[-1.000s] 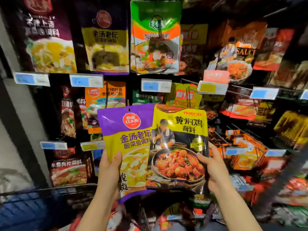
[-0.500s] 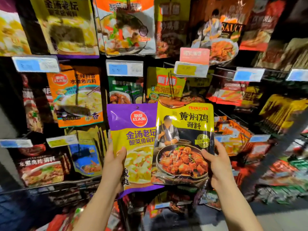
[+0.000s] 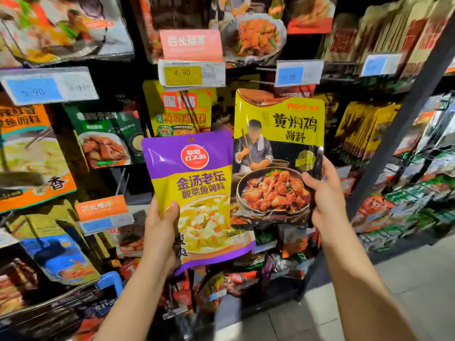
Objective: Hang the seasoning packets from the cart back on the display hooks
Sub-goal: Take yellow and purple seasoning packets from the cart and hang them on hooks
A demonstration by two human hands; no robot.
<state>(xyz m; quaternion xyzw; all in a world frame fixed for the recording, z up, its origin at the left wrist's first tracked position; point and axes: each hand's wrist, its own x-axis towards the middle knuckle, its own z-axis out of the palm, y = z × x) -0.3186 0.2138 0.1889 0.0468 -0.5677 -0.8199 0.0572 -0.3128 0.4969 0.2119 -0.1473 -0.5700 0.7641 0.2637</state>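
Yellow and black, the bigger packet [image 3: 278, 153] stands upright at about 1 o'clock from the middle of your view. Your right hand [image 3: 325, 195] grips its lower right edge, thumb curled over the front and the other fingers behind it. The packet rises to 11 o'clock from that hand. Its top corner reaches up near a blue price tag [image 3: 298, 72].

The purple and yellow packet [image 3: 197, 193] sits just beside it, at its 8 o'clock, and covers a strip of the bigger packet's left edge. Your left hand [image 3: 160, 230] holds this one at its lower left side, thumb pressed on the front. The packet goes up toward 1 o'clock from that hand. A small hole shows at its top.

Behind both packets hangs the display rack [image 3: 403, 124] full of other packets. A yellow price tag [image 3: 192, 73] sits at 12 o'clock. The hooks are mostly hidden. Packets at the top are cut off and blurry. At 7 o'clock a blue cart handle [image 3: 109, 281] peeks in; the cart itself is dark and hard to make out.
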